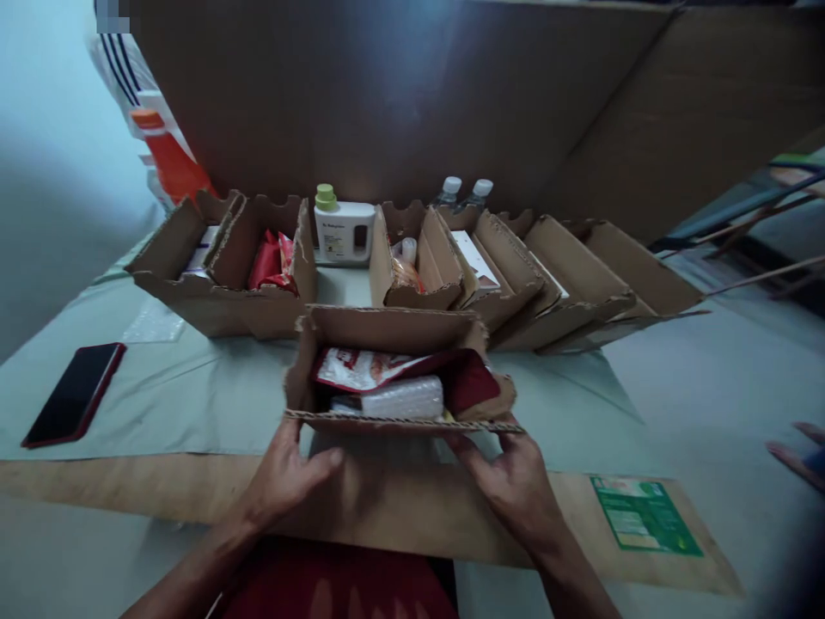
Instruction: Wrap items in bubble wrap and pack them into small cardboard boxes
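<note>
An open cardboard box [400, 325], long and narrow, is held in front of me, turned sideways to the row behind it. At its near left corner is my left hand [291, 474], thumb along the front and fingers mostly hidden by the box. Gripping the near right corner, my right hand [512, 483] has its fingertips out of sight underneath. Inside lie a dark red and white packet [475, 380] and a bubble-wrapped item [406, 398]. The lower part of the contents is hidden by the front wall.
Behind stand several cardboard bins, including one with red packets [267, 260]. A white bottle [345, 232] with a green cap fills the back of a gap. A phone [74, 394] lies left on the green cloth, a green leaflet [644, 516] right. Tall cardboard [412, 103] backs the row.
</note>
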Tool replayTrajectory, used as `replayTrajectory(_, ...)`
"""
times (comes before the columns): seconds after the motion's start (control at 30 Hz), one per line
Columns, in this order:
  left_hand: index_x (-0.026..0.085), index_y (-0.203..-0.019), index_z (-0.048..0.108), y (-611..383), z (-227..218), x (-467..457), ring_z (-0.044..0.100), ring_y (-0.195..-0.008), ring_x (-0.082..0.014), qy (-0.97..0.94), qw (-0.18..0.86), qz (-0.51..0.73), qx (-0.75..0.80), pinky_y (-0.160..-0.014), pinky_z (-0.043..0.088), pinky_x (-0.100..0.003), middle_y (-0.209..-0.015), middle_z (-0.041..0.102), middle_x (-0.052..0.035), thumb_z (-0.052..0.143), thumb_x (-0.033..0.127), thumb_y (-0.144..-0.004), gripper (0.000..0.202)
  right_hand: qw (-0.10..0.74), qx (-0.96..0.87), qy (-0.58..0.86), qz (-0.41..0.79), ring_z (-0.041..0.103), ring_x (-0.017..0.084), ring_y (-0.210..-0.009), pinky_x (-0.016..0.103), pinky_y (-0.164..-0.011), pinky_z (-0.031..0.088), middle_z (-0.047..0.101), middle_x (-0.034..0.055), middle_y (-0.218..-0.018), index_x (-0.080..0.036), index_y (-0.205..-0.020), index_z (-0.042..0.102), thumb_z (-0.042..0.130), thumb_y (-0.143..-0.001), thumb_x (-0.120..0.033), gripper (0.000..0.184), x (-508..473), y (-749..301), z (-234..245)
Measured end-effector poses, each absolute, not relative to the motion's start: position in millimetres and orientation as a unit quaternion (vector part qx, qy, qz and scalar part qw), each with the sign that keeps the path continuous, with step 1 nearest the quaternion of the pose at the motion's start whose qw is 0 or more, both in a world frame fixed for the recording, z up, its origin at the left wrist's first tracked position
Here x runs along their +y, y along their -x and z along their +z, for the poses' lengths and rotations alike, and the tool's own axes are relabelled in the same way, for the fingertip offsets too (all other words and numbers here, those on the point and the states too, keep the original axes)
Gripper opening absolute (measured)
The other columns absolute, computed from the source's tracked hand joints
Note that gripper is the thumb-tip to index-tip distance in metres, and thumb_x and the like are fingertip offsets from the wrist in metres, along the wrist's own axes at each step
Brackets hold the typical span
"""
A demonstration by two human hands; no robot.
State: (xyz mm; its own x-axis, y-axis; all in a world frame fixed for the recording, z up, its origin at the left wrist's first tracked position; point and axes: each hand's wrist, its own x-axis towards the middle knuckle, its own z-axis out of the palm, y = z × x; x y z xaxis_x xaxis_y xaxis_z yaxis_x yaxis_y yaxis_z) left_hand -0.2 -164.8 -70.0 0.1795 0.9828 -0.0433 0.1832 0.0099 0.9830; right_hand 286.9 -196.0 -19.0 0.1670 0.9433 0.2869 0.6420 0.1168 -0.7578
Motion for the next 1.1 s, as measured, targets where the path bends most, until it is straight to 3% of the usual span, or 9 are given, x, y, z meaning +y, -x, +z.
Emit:
replayTrajectory(0.17,0.016,-0.143,0.045,2.6,-36.8,-137.0,0.058,-0.131,-0.0357,-0.566,0.457,0.465,0.505,-0.116,0.043,-0.052,-0.141,0.060,-0.0175,0.082,0.056,-0.073,0.088,0.419,-0.611,0.644,0.190,0.072,0.028,-0.087,0.042,-0.080,0.058,0.078,0.0100,-0.096,-0.018,-0.099,0.075,0.067,-0.085,-0.052,0.037,-179.0,-275.4,-1.6)
replayTrajectory(0.37,0.018,-0.140,0.052,-10.1,-36.4,-153.0,0.056,-0.133,-0.0363,-0.614,0.456,0.429,0.480,-0.117,0.041,-0.051,-0.136,0.063,-0.0149,0.083,0.046,-0.070,0.082,0.411,-0.589,0.692,0.071,0.071,0.027,-0.075,0.042,-0.077,0.060,0.075,0.0073,-0.077,-0.021,-0.085,0.072,0.068,-0.087,-0.050,0.030,-228.6,-283.6,-16.4)
replayTrajectory(0.43,0.017,-0.131,0.059,11.9,-47.9,-163.0,0.060,-0.126,-0.0362,-0.583,0.450,0.427,0.525,-0.113,0.045,-0.052,-0.129,0.067,-0.0137,0.081,0.045,-0.070,0.071,0.425,-0.613,0.658,0.108,0.071,0.025,-0.076,0.041,-0.082,0.061,0.075,0.0069,-0.083,-0.021,-0.093,0.072,0.067,-0.090,-0.045,0.025,-238.3,-261.8,-26.8)
replayTrajectory(0.53,0.016,-0.120,0.063,46.2,-65.6,-153.1,0.062,-0.119,-0.0366,-0.539,0.436,0.444,0.568,-0.110,0.047,-0.053,-0.122,0.070,-0.0136,0.080,0.047,-0.067,0.064,0.438,-0.639,0.614,0.153,0.072,0.026,-0.098,0.041,-0.091,0.060,0.075,0.0104,-0.109,-0.020,-0.119,0.068,0.066,-0.092,-0.039,0.033,-238.0,-228.0,-39.6)
replayTrajectory(0.7,0.015,-0.132,0.057,54.2,-79.5,-119.5,0.058,-0.129,-0.0362,-0.550,0.482,0.476,0.488,-0.114,0.043,-0.052,-0.133,0.065,-0.0159,0.079,0.048,-0.069,0.075,0.432,-0.636,0.614,0.182,0.072,0.025,-0.105,0.036,-0.091,0.060,0.075,0.0094,-0.120,-0.023,-0.129,0.065,0.066,-0.092,-0.034,0.039,-239.0,-239.8,-49.4)
replayTrajectory(0.8,0.021,-0.148,0.045,39.5,-82.5,-136.4,0.051,-0.140,-0.0336,-0.547,0.420,0.515,0.508,-0.119,0.038,-0.053,-0.150,0.053,-0.0151,0.073,0.043,-0.082,0.075,0.448,-0.592,0.643,0.189,0.072,0.024,-0.110,0.034,-0.090,0.060,0.072,0.0104,-0.129,-0.023,-0.134,0.064,0.066,-0.092,-0.038,0.044,-229.3,-267.8,-52.6)
replayTrajectory(0.9,0.030,-0.160,0.026,20.2,-88.6,-174.1,0.033,-0.153,-0.0327,-0.554,0.337,0.536,0.540,-0.123,0.031,-0.057,-0.166,0.032,-0.0123,0.065,0.035,-0.091,0.079,0.445,-0.572,0.631,0.276,0.071,0.026,-0.112,0.035,-0.089,0.060,0.070,0.0116,-0.133,-0.023,-0.137,0.061,0.071,-0.086,-0.047,0.057,-201.6,-279.8,-56.0)
replayTrajectory(1.0,0.033,-0.164,0.014,-2.5,-95.6,-196.2,0.015,-0.160,-0.0370,-0.612,0.306,0.505,0.527,-0.125,0.025,-0.062,-0.174,0.009,-0.0119,0.070,0.033,-0.087,0.095,0.442,-0.559,0.591,0.378,0.073,0.028,-0.100,0.036,-0.085,0.061,0.076,0.0106,-0.116,-0.021,-0.119,0.069,0.077,-0.077,-0.058,0.057,-173.6,-278.0,-61.3)
replayTrajectory(1.1,0.035,-0.165,0.003,-23.2,-99.1,-186.6,0.005,-0.160,-0.0429,-0.659,0.289,0.479,0.504,-0.124,0.022,-0.068,-0.174,-0.004,-0.0145,0.079,0.039,-0.079,0.115,0.469,-0.542,0.582,0.383,0.073,0.026,-0.087,0.034,-0.078,0.061,0.078,0.0083,-0.099,-0.022,-0.103,0.069,0.083,-0.070,-0.060,0.052,-163.1,-274.6,-68.7)
